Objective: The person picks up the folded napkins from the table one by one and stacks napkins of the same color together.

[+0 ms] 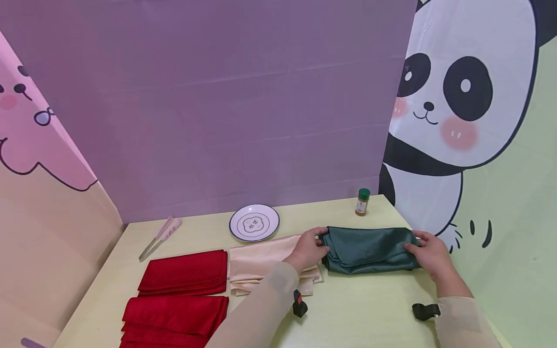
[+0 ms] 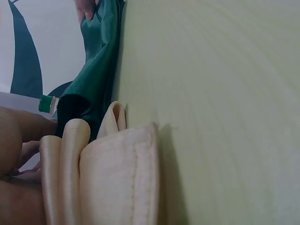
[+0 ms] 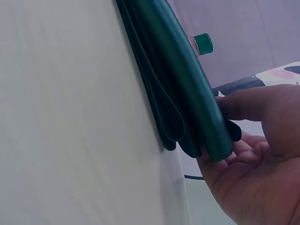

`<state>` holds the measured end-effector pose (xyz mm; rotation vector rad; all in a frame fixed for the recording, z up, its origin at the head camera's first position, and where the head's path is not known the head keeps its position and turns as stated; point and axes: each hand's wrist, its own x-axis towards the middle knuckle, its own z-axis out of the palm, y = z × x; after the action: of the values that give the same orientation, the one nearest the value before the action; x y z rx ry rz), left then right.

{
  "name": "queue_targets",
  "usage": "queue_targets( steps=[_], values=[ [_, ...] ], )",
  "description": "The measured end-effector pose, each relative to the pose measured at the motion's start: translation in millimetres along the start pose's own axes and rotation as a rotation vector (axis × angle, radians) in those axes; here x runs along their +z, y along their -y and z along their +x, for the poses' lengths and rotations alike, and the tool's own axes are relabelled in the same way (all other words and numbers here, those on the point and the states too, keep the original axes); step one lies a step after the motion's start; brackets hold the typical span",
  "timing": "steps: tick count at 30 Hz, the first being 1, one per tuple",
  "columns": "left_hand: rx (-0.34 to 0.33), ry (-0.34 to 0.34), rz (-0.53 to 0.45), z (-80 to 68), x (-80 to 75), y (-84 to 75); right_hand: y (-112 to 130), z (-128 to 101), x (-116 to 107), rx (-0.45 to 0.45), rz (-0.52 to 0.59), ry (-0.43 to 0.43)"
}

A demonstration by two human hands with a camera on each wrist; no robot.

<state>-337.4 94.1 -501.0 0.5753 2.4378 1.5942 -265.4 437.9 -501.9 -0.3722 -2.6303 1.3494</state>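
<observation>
Both hands grip the folded green cloth (image 1: 367, 249) near the desk's right edge: left hand (image 1: 310, 249) fingers pinch one end, right hand (image 1: 428, 255) fingers curl round the other.

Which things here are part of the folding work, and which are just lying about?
In hand:
green cloth, held at its ends by left hand and right hand

Lying about:
beige cloth
red cloths
plate
tongs
spice jar

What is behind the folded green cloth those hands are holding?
Behind the green cloth, toward the purple backdrop, a green-capped spice jar stands on the table. Whatever lies under the cloth is covered by its folds.
</observation>
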Motion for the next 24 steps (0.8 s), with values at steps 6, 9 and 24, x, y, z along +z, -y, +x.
queue_targets(
  steps=[6, 9, 24],
  values=[
    [0.005, 0.014, -0.002, -2.5, 1.2, -1.8, -1.2, -0.1, -0.6, 0.024, 0.015, -0.017],
    [0.028, 0.015, 0.006, -2.8, 2.1, -3.1, -0.7, -0.5, -1.2, 0.015, 0.002, -0.023],
    [0.059, 0.017, 0.123, -2.7, 7.0, -7.9, -0.3, -1.2, -6.3, -0.022, -0.153, 0.029]
  ],
)
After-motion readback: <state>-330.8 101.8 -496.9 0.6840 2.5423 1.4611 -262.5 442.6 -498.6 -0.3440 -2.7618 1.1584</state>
